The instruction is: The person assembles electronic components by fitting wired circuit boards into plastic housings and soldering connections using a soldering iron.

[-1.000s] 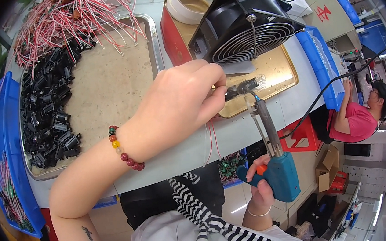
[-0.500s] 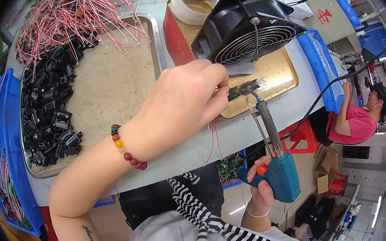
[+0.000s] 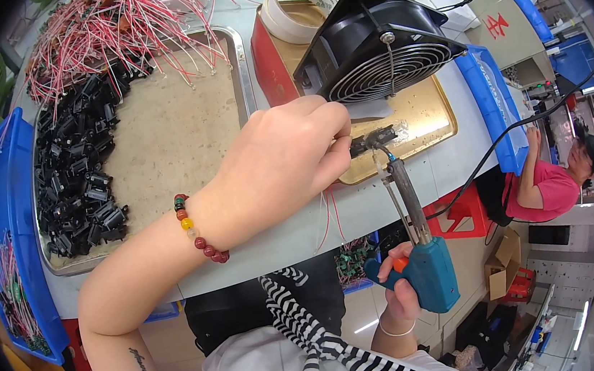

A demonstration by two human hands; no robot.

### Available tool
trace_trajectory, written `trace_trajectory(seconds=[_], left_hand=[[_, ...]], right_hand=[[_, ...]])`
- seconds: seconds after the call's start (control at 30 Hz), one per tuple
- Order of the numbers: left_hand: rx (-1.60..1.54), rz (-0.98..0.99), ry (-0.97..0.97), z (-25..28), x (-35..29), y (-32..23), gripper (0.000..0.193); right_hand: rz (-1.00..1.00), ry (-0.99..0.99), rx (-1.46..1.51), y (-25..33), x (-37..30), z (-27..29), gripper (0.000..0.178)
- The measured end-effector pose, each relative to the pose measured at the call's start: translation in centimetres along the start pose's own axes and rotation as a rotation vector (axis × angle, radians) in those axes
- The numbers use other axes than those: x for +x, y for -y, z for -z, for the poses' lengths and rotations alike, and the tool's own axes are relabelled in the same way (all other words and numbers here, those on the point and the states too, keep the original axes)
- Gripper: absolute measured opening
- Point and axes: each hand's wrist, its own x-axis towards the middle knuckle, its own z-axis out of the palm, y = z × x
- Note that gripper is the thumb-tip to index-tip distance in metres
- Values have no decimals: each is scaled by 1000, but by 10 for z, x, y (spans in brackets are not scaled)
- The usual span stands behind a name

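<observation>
My left hand [image 3: 293, 149] reaches across the table, its fingers pinched on a small black plastic part [image 3: 373, 138] over the gold tray. Red and white wires [image 3: 332, 214] hang below that hand past the table edge. In my right hand [image 3: 400, 287] is a teal soldering gun [image 3: 433, 272] with an orange trigger, held upright. Its bent tip is at the near side of the black part; whether it touches cannot be made out. The part's near end is hidden by my left fingers.
Left stands a metal tray [image 3: 241, 68] with a heap of black plastic parts [image 3: 81, 165] and red-and-white wires [image 3: 122, 34]. A black fan [image 3: 376, 47] leans over the gold tray [image 3: 441, 109], beside a tape roll [image 3: 294, 23]. A cable [image 3: 502, 138] crosses right; a co-worker [image 3: 547, 184] sits beyond.
The soldering gun has shifted slightly left with my right hand, its tip moving along the black part. My left hand stays nearly still, holding the part.
</observation>
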Motion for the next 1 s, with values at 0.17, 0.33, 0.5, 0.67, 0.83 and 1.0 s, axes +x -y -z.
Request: trace_trajectory(seconds=[0.17, 0.33, 0.5, 0.67, 0.83, 1.0], left_hand=[[11, 4, 13, 2, 0, -2, 6], [-57, 44, 34, 3, 1, -4, 7], [-249, 206, 274, 29, 15, -12, 15], [-250, 101, 527, 44, 21, -9, 30], [-284, 66, 557, 48, 24, -9, 34], [-262, 28, 615, 53, 28, -19, 36]], right_hand=[[28, 1, -15, 0, 0, -2, 50], [-32, -115, 50, 1, -2, -3, 51], [-65, -144, 98, 1, -3, -3, 50], [-43, -158, 154, -4, -4, 0, 48], [-61, -124, 144, -1, -1, 2, 43], [-48, -109, 101, -1, 0, 7, 36]])
